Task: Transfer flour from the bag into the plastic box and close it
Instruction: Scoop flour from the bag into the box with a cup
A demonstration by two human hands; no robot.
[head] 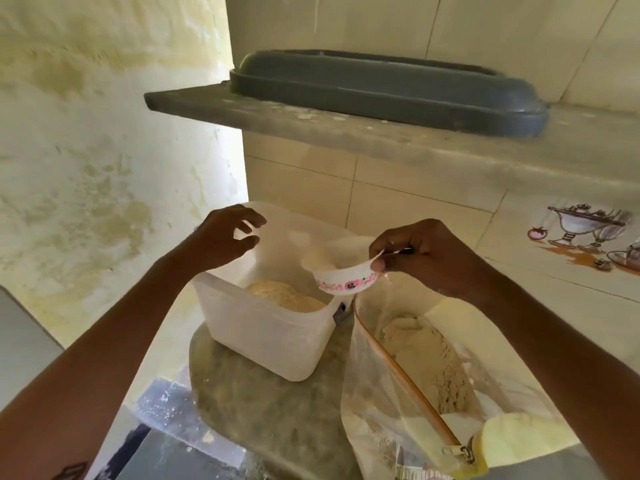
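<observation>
- We see a grey lid (388,93) on the shelf (346,133), well above both hands.
- The bag (433,386), open and holding flour, lies below the right hand (429,258).
- The box (273,334) sits under the left hand (225,237), a flour mound (284,296) inside.
- The right hand pinches a floral bowl (341,275) over the box's rim.
- The left hand hovers loosely curled; it seems to grip nothing.

Both forearms extend forward from the lower corners. Left hand (221,239): raised, fingers loosely curved and spread, thumb apart, gripping nothing. Right hand (420,256): palm down, thumb and fingers curled in a pinch at its left side.
</observation>
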